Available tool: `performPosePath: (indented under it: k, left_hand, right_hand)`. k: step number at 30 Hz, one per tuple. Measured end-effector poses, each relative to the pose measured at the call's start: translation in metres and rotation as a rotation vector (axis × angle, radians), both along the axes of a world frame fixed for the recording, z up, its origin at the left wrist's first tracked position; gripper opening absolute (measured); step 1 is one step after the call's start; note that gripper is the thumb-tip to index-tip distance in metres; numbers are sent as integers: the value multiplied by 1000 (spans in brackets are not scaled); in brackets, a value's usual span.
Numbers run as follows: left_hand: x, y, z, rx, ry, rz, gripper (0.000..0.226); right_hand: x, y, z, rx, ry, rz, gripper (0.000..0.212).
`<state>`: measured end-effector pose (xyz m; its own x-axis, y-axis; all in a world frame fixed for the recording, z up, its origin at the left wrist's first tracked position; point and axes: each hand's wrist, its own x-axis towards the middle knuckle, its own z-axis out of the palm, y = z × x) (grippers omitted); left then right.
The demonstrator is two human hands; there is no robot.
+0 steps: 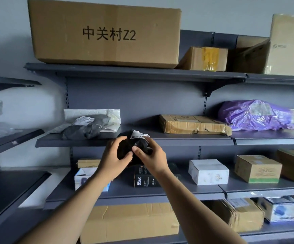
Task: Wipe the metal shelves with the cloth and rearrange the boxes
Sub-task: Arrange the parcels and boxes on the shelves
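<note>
At frame centre, a black parcel (140,144) sits between both hands, just in front of the middle shelf (178,140) edge. It is bunched, so I cannot tell its long axis; its white label (138,135) faces up at the top. The left hand (115,156) and right hand (152,155) each curl their fingers around it, gripping opposite sides.
</note>
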<state>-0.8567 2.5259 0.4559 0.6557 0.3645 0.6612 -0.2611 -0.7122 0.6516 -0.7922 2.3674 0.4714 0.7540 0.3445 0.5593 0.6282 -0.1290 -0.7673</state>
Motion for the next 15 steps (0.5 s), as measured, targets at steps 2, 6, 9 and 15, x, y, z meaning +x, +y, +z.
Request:
performPosePath:
  k: [2,6,9,15]
  left_hand:
    - [-15,-10,-15,-15,20,24,53]
    - [-45,-31,-51,-61,128,10,41]
    - [-59,-41,-89,-90,231,-2,33]
    - [-78,-46,-181,-206,487,19,18]
  right_hand:
    - [-13,-11,-15,-20,26,19,37]
    - [-29,-30,-60,-56,164,87,23]
    - [-36,-39,-102,-92,290,98,19]
    - [-44,-36,-217,-213,510,96,23]
